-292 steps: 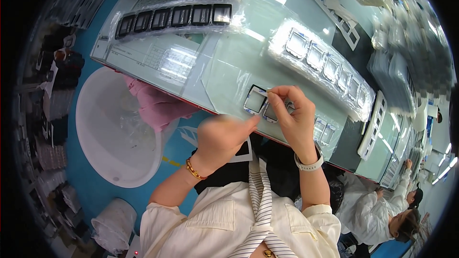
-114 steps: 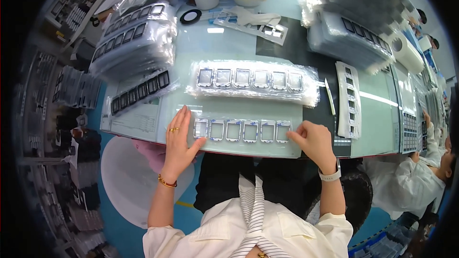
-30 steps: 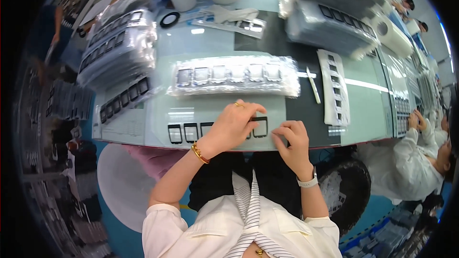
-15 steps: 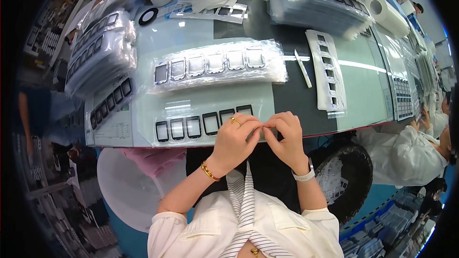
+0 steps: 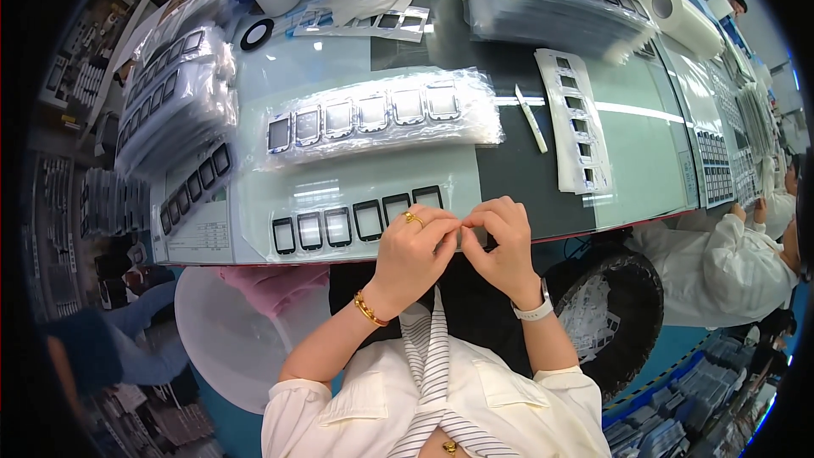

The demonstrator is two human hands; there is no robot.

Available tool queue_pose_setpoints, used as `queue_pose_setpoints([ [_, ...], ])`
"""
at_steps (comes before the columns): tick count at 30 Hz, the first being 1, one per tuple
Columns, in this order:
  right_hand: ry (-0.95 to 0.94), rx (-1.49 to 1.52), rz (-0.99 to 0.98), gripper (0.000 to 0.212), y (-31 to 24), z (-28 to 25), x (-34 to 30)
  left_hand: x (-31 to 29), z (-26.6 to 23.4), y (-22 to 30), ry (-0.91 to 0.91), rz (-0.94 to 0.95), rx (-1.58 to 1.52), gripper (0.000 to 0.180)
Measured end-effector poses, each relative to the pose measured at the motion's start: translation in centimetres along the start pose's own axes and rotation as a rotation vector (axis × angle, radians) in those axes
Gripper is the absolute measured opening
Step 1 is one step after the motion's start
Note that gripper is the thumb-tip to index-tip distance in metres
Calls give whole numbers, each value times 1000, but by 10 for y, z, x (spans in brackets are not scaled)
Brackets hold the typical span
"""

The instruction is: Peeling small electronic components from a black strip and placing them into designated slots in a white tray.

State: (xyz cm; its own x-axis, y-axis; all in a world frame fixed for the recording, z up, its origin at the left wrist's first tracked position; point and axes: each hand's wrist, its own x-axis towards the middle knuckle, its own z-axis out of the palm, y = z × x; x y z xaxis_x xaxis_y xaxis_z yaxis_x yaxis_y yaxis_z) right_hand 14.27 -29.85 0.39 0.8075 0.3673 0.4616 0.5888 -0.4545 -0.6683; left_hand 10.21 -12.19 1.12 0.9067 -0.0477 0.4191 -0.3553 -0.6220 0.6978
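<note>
My left hand (image 5: 414,248) and my right hand (image 5: 502,242) meet over the table's front edge, thumbs and forefingers pinched together tip to tip. What lies between the fingertips, if anything, is too small to make out. Just beyond and left of them runs a row of thin black rectangular frames (image 5: 337,227); my left hand partly covers the row's right end. Farther off lies a stack of clear plastic sleeves (image 5: 373,148), with dark-rimmed frames showing on top. To its right are a slim white craft knife (image 5: 532,119) and a white strip with square cutouts (image 5: 563,119).
Tall piles of plastic-sleeved frames stand at the left (image 5: 182,106) and back right (image 5: 551,21). A tape roll (image 5: 256,35) lies at the back left. Below the table are a white tub (image 5: 216,335) with pink cloth and a black bin (image 5: 640,322). Another person (image 5: 127,348) is at the left.
My hands stay pinched together, almost unmoved. The table scene has shifted slightly left in the picture. At the left, the other person has moved lower and more into sight.
</note>
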Motion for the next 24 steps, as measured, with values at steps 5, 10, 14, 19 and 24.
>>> queue_pose_setpoints([
  [5,-6,-37,7,14,-2,1,0,-1,2,1,25,3,24,14],
  [10,-41,-111,37,13,-5,-8,-8,1,-14,-13,-54,-547,-628,7],
  [14,-122,-101,82,12,-5,-25,-5,9,-29,-30,-129,-738,-925,11],
  [19,-123,-56,185,16,-3,-24,16,10,-25,-23,-135,-680,-799,13],
  [24,1,-214,98,14,12,6,26,7,-23,-21,-59,-768,-1011,13],
])
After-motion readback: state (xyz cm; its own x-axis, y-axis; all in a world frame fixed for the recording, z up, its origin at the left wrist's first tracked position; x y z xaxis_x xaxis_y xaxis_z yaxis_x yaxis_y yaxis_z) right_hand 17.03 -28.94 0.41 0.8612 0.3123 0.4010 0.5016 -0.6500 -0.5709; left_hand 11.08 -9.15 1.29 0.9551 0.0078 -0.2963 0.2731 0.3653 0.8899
